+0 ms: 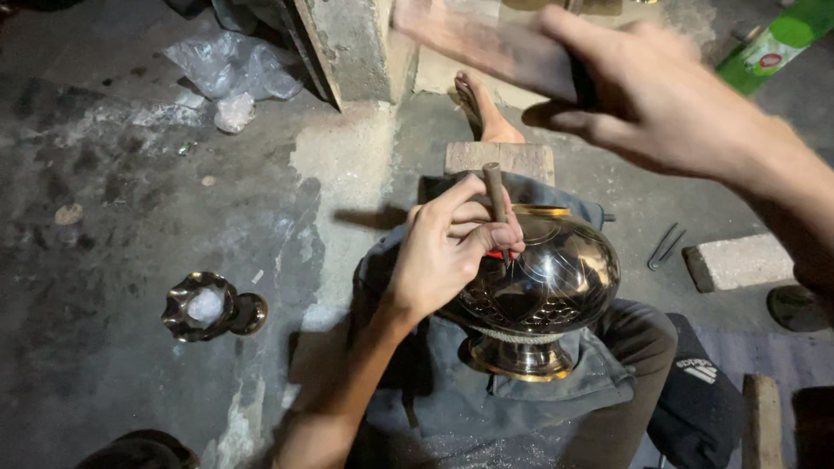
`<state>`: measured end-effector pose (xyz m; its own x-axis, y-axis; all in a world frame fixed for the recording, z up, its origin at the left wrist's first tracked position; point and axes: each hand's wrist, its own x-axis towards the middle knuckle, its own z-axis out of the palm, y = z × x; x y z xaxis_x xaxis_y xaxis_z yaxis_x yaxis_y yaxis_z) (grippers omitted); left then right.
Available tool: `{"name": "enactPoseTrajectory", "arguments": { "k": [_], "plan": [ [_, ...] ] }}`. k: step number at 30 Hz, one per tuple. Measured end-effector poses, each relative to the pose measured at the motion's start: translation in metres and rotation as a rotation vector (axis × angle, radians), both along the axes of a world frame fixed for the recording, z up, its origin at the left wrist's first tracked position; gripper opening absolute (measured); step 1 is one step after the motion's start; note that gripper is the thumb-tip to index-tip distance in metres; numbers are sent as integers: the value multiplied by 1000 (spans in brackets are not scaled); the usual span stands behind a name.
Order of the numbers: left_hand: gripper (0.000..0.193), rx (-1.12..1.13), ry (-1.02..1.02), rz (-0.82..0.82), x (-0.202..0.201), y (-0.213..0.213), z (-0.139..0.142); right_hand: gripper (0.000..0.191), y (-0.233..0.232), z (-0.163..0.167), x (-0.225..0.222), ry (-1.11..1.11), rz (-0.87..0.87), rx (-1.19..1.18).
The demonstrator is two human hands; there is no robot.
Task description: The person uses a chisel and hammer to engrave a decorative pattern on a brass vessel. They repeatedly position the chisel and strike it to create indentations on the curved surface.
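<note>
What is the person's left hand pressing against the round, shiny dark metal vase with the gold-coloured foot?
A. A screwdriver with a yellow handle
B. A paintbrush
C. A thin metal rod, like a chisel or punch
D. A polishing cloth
C. The left hand pinches a thin metal rod upright with its tip on the engraved surface of the round, shiny dark metal vase, while the right hand is raised above, gripping a blurred wooden block.

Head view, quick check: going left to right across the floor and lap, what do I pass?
Small fluted metal cup → left hand holding the chisel → engraved metal vase → metal tongs → pale brick.
</note>
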<state>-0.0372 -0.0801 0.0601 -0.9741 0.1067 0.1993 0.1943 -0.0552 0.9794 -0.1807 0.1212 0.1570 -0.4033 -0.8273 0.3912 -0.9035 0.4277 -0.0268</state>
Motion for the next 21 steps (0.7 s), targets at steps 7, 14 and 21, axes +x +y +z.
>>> {"name": "enactPoseTrajectory", "arguments": {
  "k": [7,14,21],
  "plan": [
    [11,84,14,118,15,10,-2,71,-22,26,10,-140,-55,334],
    [11,75,18,299,29,21,-4,63,-40,34,19,-45,-157,584],
    [13,172,16,405,38,29,-6,72,-74,65,52,-20,-290,995]
  ]
}}
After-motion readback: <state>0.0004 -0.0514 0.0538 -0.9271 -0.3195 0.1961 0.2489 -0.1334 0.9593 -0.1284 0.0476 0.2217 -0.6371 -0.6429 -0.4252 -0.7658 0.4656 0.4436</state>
